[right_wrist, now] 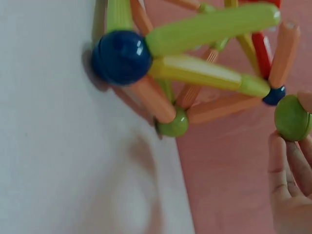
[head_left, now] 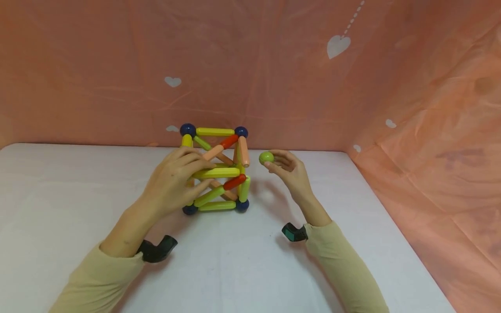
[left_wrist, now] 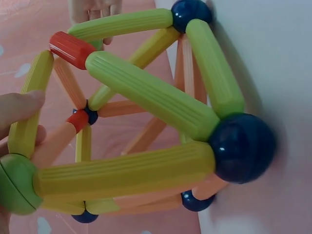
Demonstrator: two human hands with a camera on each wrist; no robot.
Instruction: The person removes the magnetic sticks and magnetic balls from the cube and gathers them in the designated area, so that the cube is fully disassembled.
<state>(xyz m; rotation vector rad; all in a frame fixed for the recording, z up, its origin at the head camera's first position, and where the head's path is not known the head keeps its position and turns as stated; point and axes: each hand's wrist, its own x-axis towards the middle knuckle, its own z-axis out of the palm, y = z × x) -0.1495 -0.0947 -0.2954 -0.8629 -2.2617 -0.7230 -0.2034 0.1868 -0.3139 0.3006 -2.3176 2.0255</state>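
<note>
A boxy frame of magnetic rods and balls stands on the white table, with dark blue balls at several corners. My left hand is at its near left side, fingers on a yellow magnetic rod just above a green corner ball. That rod reaches right to a red rod and a light green rod, where no ball shows. Right of the frame, my right hand pinches a loose green ball between thumb and fingers, apart from the rods. An orange rod hangs with its lower end bare.
The white table runs up to a pink cloth with white hearts, behind and at the right. Black wrist cameras are strapped under both forearms, above the tabletop.
</note>
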